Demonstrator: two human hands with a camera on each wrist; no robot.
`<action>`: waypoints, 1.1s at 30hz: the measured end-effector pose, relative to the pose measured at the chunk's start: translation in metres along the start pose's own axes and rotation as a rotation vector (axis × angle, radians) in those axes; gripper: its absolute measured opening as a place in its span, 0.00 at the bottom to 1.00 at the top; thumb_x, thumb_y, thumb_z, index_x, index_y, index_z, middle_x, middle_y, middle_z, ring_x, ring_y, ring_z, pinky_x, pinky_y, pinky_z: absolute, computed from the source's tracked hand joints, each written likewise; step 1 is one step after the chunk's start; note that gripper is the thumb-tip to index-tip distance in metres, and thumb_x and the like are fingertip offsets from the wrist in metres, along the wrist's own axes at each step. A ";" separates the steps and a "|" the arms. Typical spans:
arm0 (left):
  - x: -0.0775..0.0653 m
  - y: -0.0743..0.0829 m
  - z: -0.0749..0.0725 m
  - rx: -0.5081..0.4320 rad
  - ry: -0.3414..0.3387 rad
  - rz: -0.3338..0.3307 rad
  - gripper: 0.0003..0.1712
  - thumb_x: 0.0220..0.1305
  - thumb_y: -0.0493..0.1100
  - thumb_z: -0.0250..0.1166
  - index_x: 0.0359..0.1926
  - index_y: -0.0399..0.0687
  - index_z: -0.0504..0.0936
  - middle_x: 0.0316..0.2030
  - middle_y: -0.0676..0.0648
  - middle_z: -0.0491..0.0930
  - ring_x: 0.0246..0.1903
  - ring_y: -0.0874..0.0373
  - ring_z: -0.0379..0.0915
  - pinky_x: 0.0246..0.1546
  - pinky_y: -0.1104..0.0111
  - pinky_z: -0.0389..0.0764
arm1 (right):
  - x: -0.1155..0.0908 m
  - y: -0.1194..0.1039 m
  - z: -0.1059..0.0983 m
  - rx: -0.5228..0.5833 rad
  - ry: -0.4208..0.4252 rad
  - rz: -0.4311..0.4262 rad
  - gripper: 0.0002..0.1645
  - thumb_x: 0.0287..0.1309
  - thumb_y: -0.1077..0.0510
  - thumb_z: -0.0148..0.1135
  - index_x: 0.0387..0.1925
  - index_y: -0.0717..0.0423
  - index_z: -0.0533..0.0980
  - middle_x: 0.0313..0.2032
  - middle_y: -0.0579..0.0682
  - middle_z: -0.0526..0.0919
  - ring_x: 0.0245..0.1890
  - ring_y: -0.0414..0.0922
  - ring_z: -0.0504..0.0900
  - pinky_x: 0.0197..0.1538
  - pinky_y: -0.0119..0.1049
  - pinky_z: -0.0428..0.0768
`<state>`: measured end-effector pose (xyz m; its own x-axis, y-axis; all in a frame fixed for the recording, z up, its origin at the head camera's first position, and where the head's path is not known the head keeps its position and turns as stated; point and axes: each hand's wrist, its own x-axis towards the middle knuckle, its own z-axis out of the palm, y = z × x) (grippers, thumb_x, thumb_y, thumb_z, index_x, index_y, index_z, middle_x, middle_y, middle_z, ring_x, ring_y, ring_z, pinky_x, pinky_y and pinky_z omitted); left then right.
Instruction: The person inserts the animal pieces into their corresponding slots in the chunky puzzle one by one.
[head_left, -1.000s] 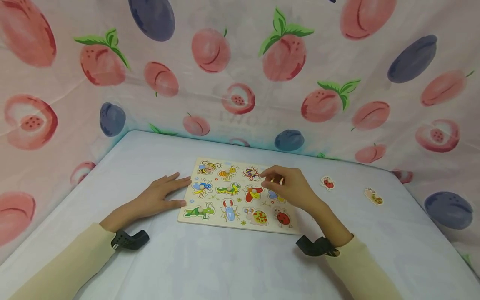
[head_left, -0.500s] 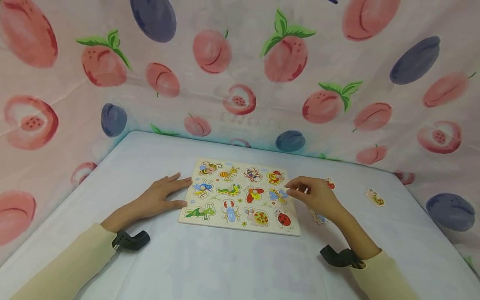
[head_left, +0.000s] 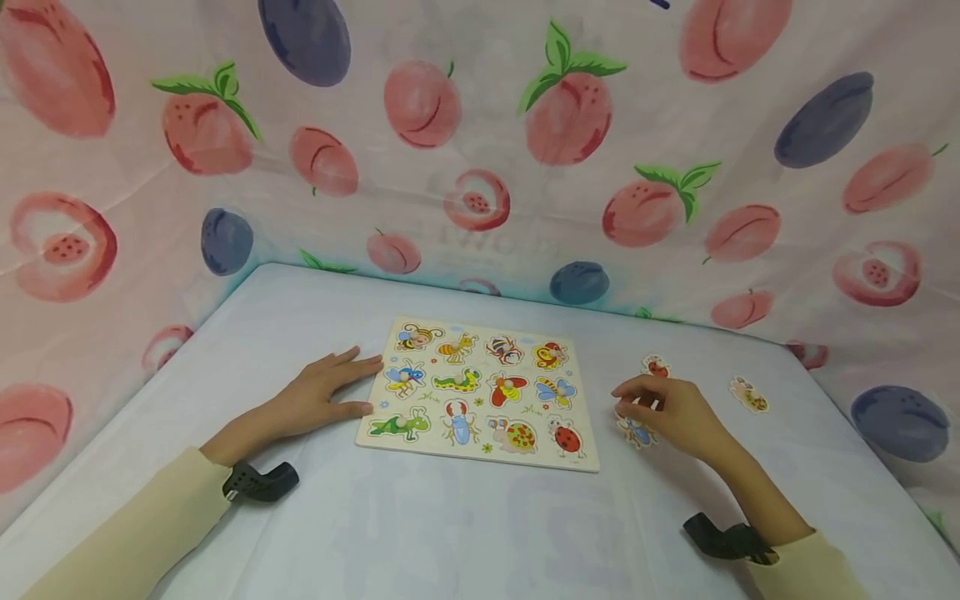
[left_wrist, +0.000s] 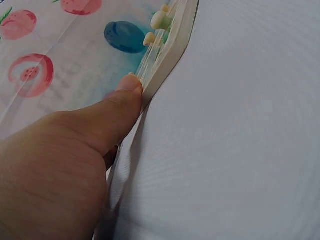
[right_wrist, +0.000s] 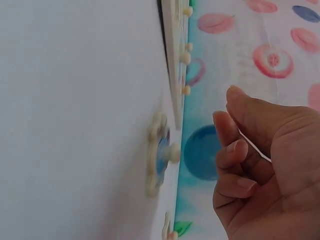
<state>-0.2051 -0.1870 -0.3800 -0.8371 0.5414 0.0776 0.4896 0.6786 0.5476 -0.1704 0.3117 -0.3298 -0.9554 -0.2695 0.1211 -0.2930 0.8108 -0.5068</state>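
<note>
My left hand lies with fingers spread on the white table, fingertips at the left edge of the wooden knob puzzle board. In the left wrist view its thumb touches the board's side. Colourful insect pieces with small round knobs sit in the board. My right hand hovers right of the board, fingers loosely bent and holding nothing. Below its fingertips a blue beetle piece lies on the table, partly covered by the hand in the head view. The right wrist view shows that piece's knob apart from the fingers.
A ladybug piece lies just behind the right hand, and a snail piece lies farther right. The board's bottom row shows printed stag beetle, snail and ladybug pictures. A fruit-patterned cloth rises behind the table.
My right hand has moved rightward from the board's upper right, past its edge, to above the blue beetle piece. The spider and its neighbours are now uncovered. The left hand has stayed put.
</note>
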 end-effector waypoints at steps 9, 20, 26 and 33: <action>0.000 0.004 -0.001 -0.014 0.003 0.001 0.41 0.61 0.60 0.64 0.70 0.48 0.65 0.69 0.48 0.61 0.70 0.39 0.42 0.64 0.39 0.43 | -0.016 0.034 -0.002 0.145 -0.030 0.106 0.15 0.58 0.47 0.66 0.44 0.50 0.82 0.37 0.45 0.81 0.31 0.45 0.74 0.27 0.31 0.72; 0.002 -0.002 0.002 0.008 -0.004 -0.032 0.43 0.60 0.63 0.62 0.71 0.51 0.63 0.70 0.49 0.59 0.71 0.39 0.40 0.64 0.38 0.43 | -0.019 0.054 0.006 0.262 -0.045 0.088 0.15 0.57 0.50 0.67 0.45 0.51 0.81 0.44 0.49 0.82 0.36 0.43 0.76 0.34 0.30 0.76; 0.001 -0.002 0.000 0.000 -0.010 -0.028 0.43 0.60 0.63 0.63 0.71 0.51 0.64 0.70 0.48 0.59 0.71 0.39 0.40 0.64 0.39 0.42 | -0.021 0.051 0.009 0.258 -0.062 0.131 0.17 0.55 0.49 0.69 0.44 0.50 0.81 0.39 0.49 0.79 0.34 0.45 0.72 0.31 0.31 0.71; 0.001 -0.002 0.000 0.001 -0.014 -0.022 0.43 0.60 0.63 0.62 0.71 0.50 0.63 0.70 0.47 0.59 0.71 0.39 0.40 0.64 0.38 0.42 | -0.021 0.051 0.011 0.182 -0.054 0.118 0.13 0.56 0.50 0.69 0.43 0.48 0.82 0.36 0.47 0.78 0.34 0.44 0.71 0.32 0.31 0.70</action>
<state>-0.2070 -0.1876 -0.3805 -0.8440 0.5336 0.0538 0.4717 0.6908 0.5479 -0.1647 0.3524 -0.3677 -0.9778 -0.2094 0.0082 -0.1625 0.7325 -0.6610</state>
